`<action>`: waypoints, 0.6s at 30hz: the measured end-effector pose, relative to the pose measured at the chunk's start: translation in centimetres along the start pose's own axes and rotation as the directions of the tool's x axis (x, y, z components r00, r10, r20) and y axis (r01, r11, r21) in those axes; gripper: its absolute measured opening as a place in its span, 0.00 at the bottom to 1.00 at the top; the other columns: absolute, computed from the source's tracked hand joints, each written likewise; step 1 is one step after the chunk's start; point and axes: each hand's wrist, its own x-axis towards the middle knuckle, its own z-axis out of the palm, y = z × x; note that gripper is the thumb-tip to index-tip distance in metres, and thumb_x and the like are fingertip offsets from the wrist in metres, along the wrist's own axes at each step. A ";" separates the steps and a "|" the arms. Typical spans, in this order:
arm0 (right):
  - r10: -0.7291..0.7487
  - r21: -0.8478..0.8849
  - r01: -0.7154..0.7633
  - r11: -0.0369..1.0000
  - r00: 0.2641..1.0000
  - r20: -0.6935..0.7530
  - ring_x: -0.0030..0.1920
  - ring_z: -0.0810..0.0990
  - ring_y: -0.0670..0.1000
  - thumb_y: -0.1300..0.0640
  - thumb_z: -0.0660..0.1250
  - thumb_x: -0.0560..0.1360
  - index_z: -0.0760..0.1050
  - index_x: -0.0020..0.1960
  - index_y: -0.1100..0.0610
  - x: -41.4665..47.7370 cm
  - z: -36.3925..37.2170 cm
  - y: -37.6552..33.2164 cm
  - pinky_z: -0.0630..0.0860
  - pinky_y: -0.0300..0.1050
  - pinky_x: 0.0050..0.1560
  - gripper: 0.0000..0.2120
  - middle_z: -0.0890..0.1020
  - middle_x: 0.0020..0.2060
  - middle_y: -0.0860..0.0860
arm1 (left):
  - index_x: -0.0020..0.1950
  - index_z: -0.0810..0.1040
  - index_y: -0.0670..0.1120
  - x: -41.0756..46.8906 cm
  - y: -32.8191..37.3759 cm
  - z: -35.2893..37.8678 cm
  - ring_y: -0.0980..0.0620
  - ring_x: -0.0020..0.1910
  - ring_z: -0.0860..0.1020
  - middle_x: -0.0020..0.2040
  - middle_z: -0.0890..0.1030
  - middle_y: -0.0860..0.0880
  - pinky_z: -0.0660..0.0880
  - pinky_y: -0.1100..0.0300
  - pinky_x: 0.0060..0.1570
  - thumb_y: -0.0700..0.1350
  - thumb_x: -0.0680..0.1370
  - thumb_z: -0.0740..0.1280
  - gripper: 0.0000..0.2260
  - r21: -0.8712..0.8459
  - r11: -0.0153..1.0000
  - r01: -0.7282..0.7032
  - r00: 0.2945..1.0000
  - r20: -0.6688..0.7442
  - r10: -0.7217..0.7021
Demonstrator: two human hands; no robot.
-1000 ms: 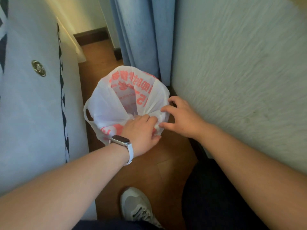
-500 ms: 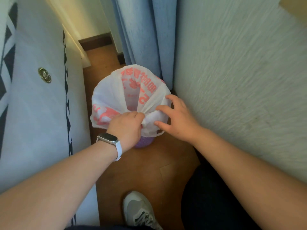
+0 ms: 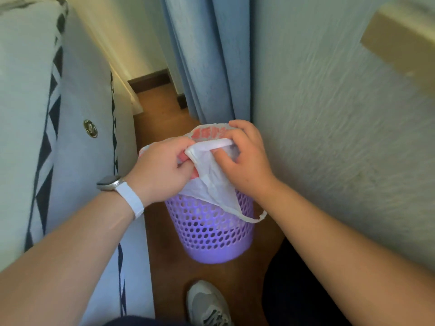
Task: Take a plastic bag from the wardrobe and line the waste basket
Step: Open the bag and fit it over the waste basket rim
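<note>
Bag (image 3: 209, 175) lifted, pinched between both hands above basket (image 3: 209, 231).

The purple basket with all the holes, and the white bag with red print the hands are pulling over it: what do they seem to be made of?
The purple perforated waste basket looks like moulded plastic: uniform colour, neat rows of round holes, a smooth, slightly glossy base. The white plastic bag with red print seems thin plastic film: it is translucent, crumples into soft folds and has a thin handle loop hanging down the side.

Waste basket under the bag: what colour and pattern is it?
The waste basket is lilac plastic, perforated all over with round holes, shown in the head view.
</note>
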 end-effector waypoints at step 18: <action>0.039 0.155 -0.027 0.988 0.997 -0.074 0.68 0.70 0.51 0.47 0.62 0.74 0.77 0.61 0.56 0.0 -1.1 0.7 0.64 0.49 0.72 0.21 0.70 0.63 0.47 | 0.33 0.73 0.49 1.2 0.4 -1.1 0.50 0.27 0.72 0.27 0.73 0.53 0.70 0.48 0.27 0.52 0.75 0.62 0.13 0.090 0.993 -0.077 0.973 -0.209 0.095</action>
